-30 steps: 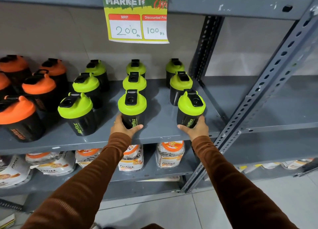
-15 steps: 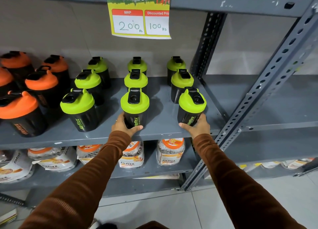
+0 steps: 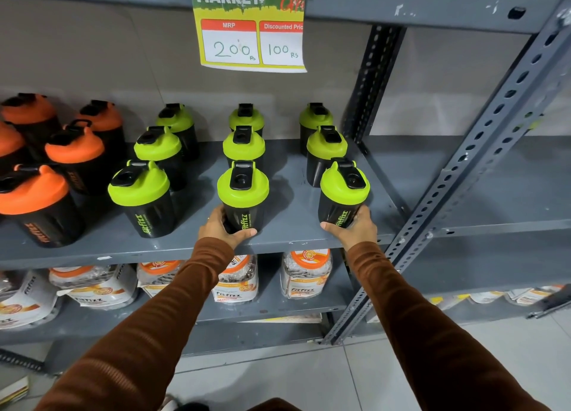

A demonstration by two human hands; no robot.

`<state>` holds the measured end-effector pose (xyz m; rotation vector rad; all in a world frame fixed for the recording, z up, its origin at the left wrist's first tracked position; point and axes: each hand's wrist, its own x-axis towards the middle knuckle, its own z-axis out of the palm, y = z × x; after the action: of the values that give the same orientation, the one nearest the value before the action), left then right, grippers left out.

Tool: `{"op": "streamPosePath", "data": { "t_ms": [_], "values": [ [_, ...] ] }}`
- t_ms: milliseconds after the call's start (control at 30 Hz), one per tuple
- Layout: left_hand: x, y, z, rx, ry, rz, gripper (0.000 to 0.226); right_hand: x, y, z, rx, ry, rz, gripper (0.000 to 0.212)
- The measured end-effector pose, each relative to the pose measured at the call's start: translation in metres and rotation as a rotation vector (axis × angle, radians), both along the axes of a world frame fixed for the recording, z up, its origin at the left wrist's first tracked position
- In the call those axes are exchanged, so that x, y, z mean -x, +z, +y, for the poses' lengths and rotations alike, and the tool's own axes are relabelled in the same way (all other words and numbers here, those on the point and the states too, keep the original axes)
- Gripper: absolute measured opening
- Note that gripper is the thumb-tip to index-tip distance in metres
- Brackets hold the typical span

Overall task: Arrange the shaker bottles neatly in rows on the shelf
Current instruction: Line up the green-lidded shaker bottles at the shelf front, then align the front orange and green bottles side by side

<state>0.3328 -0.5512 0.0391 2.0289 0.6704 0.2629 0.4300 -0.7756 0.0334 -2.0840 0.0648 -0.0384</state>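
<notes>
Black shaker bottles with green lids stand in three columns on the grey shelf. My left hand grips the base of the front middle green-lidded bottle. My right hand grips the base of the front right green-lidded bottle, which leans slightly right. The front left green-lidded bottle stands free, tilted in this view. Behind each front bottle stand two more. Several orange-lidded shaker bottles crowd the shelf's left end.
A price sign hangs from the shelf above. A slotted metal upright rises just right of my right hand. Jars and pouches fill the lower shelf. The right bay's shelf is bare.
Both hands stay on the same two front bottles. The right bottle has shifted very slightly; the view itself has drifted a little.
</notes>
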Motion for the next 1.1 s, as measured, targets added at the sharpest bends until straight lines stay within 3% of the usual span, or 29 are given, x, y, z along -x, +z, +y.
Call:
{"op": "streamPosePath", "data": {
  "t_ms": [533, 833, 1100],
  "values": [
    [0.001, 0.0, -0.002, -0.021, -0.018, -0.006, 0.074, 0.02, -0.006, 0.002, -0.158, -0.017, -0.079, 0.097],
    [0.001, -0.001, 0.001, -0.025, -0.019, -0.025, 0.072, 0.064, -0.01, 0.033, -0.152, -0.074, -0.254, 0.061],
    [0.001, 0.0, 0.0, -0.009, -0.054, -0.052, 0.077, 0.079, 0.011, 0.061, 0.006, 0.144, -0.286, 0.043]
  ]
}}
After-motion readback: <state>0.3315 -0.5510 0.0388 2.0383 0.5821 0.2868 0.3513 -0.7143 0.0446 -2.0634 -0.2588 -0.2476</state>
